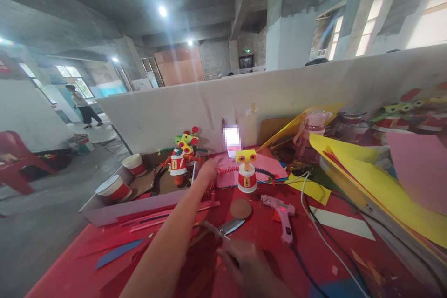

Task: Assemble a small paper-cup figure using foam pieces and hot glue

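My left hand [208,171] reaches forward, its fingers bunched at the end of a red coiled paper arm [228,170]. That arm belongs to a paper-cup figure [247,182] with a yellow, round-eyed head, standing upright. Closer to me, my right hand [246,260] is low over the red table, fingers curled and blurred. Scissors [221,232] lie partly spread just above it; whether the hand touches them cannot be made out. Beside the blade is a brown disc [240,208]. A pink glue gun [282,214] with a red light lies to the right.
Several finished figures [179,164] and paper cups [114,188] stand at the left. A lit phone [232,140] leans at the back board [181,107]. Yellow paper sheets [370,177] and cables [310,214] fill the right. A person [82,104] walks far left.
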Demonstrator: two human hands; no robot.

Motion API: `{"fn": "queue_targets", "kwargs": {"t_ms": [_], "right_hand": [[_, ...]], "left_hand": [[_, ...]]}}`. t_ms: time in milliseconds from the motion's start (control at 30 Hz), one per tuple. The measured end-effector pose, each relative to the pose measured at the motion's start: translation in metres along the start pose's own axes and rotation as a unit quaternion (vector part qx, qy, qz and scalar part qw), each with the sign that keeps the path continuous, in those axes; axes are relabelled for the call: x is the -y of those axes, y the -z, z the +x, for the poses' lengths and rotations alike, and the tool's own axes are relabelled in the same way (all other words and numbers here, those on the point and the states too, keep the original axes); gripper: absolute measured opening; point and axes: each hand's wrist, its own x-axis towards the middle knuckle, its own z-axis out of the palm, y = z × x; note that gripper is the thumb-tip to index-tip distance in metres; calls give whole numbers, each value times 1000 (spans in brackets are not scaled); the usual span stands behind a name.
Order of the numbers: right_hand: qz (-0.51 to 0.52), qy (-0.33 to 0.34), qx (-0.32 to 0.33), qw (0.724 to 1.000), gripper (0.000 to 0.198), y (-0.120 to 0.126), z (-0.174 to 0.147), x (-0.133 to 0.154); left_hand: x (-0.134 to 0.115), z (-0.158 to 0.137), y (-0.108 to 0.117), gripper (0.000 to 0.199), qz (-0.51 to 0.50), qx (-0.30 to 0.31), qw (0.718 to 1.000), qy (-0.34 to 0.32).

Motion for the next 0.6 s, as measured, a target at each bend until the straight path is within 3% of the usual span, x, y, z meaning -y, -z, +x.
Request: {"fn": "queue_targets", "kwargs": {"t_ms": [200, 333, 500, 600], "right_hand": [[14, -11, 17, 1000, 53, 3, 1, -3], [19, -25, 28, 999, 51, 8, 2, -5], [19, -21, 10, 1000, 47, 11, 2, -8], [27, -32, 0, 999, 45, 12, 2, -9]], "left_hand": [[1, -54, 29, 46, -21, -108, 994, -3], [-9, -101, 38, 42, -57, -141, 988, -19], [-38, -153, 26, 24, -93, -162, 980, -75], [-50, -170, 7, 35, -64, -188, 978, -69]]}}
